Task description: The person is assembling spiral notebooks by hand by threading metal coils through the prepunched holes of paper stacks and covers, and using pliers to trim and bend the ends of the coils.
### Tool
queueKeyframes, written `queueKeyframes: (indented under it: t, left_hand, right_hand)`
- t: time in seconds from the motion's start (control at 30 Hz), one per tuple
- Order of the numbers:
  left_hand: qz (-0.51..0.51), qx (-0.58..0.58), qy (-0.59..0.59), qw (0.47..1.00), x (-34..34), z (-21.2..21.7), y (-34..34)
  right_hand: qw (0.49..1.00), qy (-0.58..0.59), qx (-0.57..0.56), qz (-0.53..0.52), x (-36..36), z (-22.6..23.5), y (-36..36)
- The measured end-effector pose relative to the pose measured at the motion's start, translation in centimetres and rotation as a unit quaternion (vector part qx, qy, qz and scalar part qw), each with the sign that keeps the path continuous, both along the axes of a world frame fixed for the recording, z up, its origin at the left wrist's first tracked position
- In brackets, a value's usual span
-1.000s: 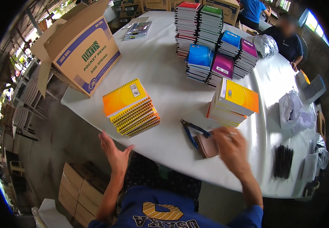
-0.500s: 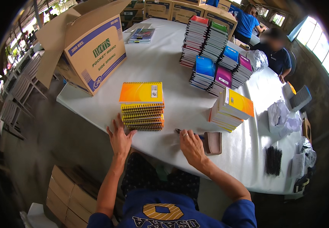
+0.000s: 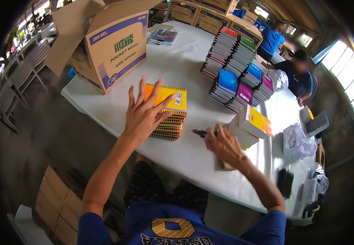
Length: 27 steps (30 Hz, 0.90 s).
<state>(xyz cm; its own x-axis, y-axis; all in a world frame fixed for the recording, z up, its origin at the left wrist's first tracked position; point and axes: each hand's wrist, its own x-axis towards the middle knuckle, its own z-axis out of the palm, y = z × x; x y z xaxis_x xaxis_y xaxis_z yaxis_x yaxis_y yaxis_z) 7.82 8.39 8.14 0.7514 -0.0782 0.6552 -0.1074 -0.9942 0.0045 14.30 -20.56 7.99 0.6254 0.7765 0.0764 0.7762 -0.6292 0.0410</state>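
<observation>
A stack of yellow-orange spiral notebooks [image 3: 169, 122] stands near the table's front edge, their wire spines facing me. My left hand [image 3: 142, 112] is over the stack's left side, fingers spread, partly hiding the top cover; whether it touches is hard to tell. To the right, my right hand [image 3: 226, 143] is closed around dark pliers [image 3: 199, 133], jaws pointing left toward the stack. Behind that hand stands a pile of yellow-covered notebooks [image 3: 250, 126] without visible wire. A small brown box [image 3: 227, 166] is mostly hidden under my right hand and wrist.
An open carton [image 3: 117, 57] stands at the back left. Tall stacks of red, green, blue and purple notebooks [image 3: 228, 81] fill the back middle. Black wire coils [image 3: 284, 183] and a white plastic bag [image 3: 297, 141] lie at right. Two people [image 3: 297, 77] are beyond the table.
My left hand has risen from the table edge beside the stack to over its top, fingers spreading. My right hand has lifted the pliers and moved right, over the small brown box. The view has shifted slightly.
</observation>
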Motion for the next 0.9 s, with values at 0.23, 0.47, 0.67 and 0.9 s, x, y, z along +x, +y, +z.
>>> queueKeyframes:
  t: [0.23, 0.47, 0.67, 0.9]
  left_hand:
    - [-0.039, -0.099, 0.152, 0.983, 2.0, -0.6, 0.8]
    - [-0.07, -0.151, 0.136, 0.977, 2.0, -0.7, 0.8]
    - [-0.065, -0.141, 0.11, 0.982, 2.1, -1.4, 1.0]
    - [-0.058, -0.13, 0.102, 0.985, 2.1, -1.4, 0.5]
  right_hand:
    - [0.862, -0.358, -0.135, 0.332, 4.3, 11.6, 5.0]
    - [0.78, -0.393, -0.234, 0.427, 5.7, 11.7, 7.2]
    - [0.826, -0.385, -0.212, 0.354, 2.2, 9.3, 7.2]
    - [0.869, -0.326, -0.166, 0.332, 3.0, 11.8, 6.7]
